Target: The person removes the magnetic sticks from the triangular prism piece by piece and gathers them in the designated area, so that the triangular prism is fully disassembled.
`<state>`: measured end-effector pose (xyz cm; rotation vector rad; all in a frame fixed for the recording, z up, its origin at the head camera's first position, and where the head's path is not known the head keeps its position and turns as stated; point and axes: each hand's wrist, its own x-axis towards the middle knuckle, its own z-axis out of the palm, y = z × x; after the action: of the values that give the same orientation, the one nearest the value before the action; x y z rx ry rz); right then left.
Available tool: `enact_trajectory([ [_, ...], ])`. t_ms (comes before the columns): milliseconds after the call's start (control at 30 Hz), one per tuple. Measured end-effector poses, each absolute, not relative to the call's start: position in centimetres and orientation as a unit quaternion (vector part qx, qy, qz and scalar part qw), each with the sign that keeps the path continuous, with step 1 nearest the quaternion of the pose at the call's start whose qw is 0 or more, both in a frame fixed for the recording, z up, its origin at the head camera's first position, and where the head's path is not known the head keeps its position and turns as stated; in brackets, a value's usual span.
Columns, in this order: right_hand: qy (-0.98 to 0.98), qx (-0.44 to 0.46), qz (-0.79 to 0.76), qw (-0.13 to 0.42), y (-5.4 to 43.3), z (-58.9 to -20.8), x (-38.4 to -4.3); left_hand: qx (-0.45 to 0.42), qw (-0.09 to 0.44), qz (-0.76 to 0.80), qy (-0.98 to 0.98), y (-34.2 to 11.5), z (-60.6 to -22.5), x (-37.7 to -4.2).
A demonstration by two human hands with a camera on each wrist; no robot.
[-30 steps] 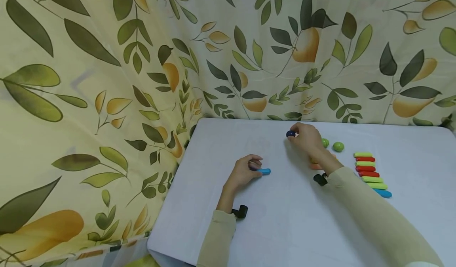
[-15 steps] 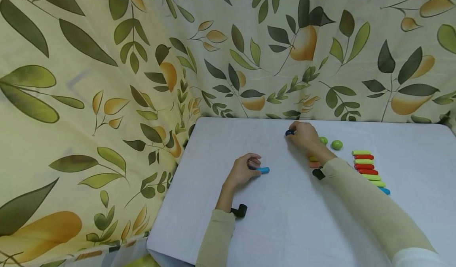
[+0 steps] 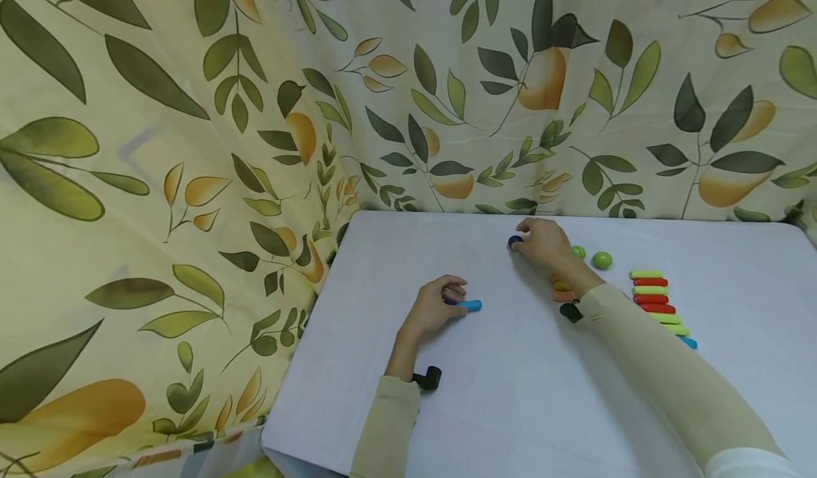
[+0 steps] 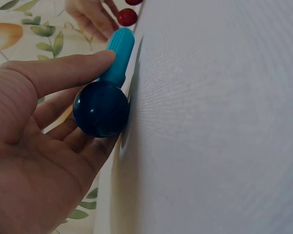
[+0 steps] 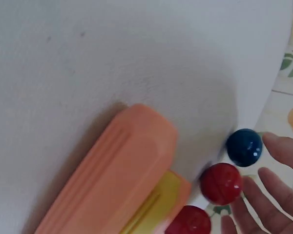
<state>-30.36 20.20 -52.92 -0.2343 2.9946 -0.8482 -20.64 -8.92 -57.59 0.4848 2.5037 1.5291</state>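
In the head view my left hand (image 3: pixel 434 306) holds a turquoise stick (image 3: pixel 471 306) by its near end. The left wrist view shows the thumb pressed on that ridged stick, with a dark blue ball (image 4: pixel 101 109) at its end, in front of the palm. My right hand (image 3: pixel 545 244) is at the far side of the table, its fingers loosened beside a second dark blue ball (image 3: pixel 514 242). In the right wrist view a fingertip meets this ball's edge. Red balls (image 5: pixel 221 184) lie under the right hand, hidden from the head view.
Orange (image 3: pixel 563 296) and yellow (image 3: pixel 562 286) sticks lie below the right wrist. Two green balls (image 3: pixel 602 259) sit to its right. A column of lime and red sticks (image 3: pixel 650 298), with a blue stick (image 3: pixel 688 342) at its near end, lies partly behind the right sleeve. Patterned curtains border the table (image 3: pixel 510 407).
The right hand's dark blue ball has shifted slightly left, and the fingers around it have loosened. The left hand keeps its grip in place. The head view has turned a little.
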Motion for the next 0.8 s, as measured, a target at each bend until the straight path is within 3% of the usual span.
enact_trajectory([
  [367, 0.941, -0.121, -0.310, -0.066, 18.3, -50.9, -27.0, 0.161, 0.085, 0.509, 0.841, -8.9, -57.6, -20.6],
  [633, 0.923, -0.139, -0.350, -0.081, 17.0, -50.7, -24.0, 0.151, 0.088, 0.511, 0.841, -8.8, -57.5, -20.5],
  [800, 0.919, -0.153, -0.359, -0.060, 16.5, -51.4, -22.1, 0.154, 0.091, 0.513, 0.840, -8.8, -57.5, -20.6],
])
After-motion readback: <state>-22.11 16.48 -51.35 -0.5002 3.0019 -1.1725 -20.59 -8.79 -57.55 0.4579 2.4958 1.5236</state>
